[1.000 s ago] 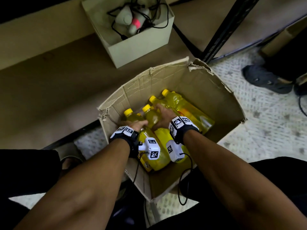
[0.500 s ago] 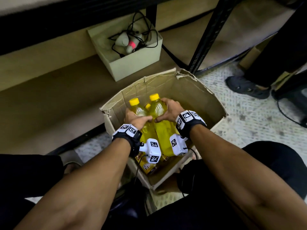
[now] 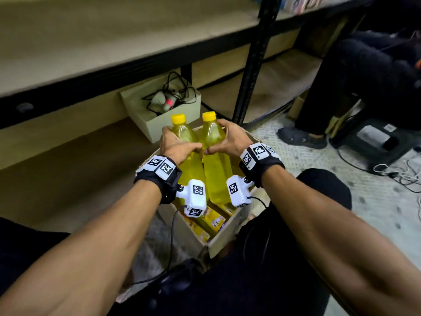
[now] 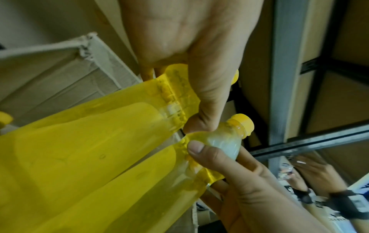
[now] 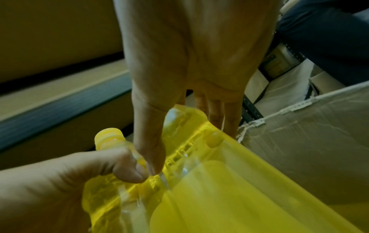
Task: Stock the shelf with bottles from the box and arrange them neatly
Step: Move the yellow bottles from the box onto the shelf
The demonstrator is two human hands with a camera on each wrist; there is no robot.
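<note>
Two clear bottles of yellow liquid with yellow caps are held side by side above the cardboard box (image 3: 224, 236). My left hand (image 3: 175, 143) grips the left bottle (image 3: 186, 135) round its shoulder. My right hand (image 3: 224, 142) grips the right bottle (image 3: 213, 135) the same way. In the left wrist view my left hand (image 4: 199, 88) wraps one bottle (image 4: 99, 134), and the other bottle (image 4: 223, 141) sits in the right hand. In the right wrist view my right hand (image 5: 179, 110) holds a bottle (image 5: 229, 181). Labelled bottles (image 3: 211, 220) lie low in the box.
A metal shelf unit with tan boards (image 3: 68, 49) and a black upright (image 3: 252, 62) stands ahead. A small open box (image 3: 164, 110) with cables and a device sits on the low shelf. Another person's legs and shoe (image 3: 300, 137) are at the right, with cables (image 3: 391, 172) on the floor.
Both hands have lifted the two bottles up out of the box, from lying inside it to upright above its far edge. The view has tilted up toward the shelves.
</note>
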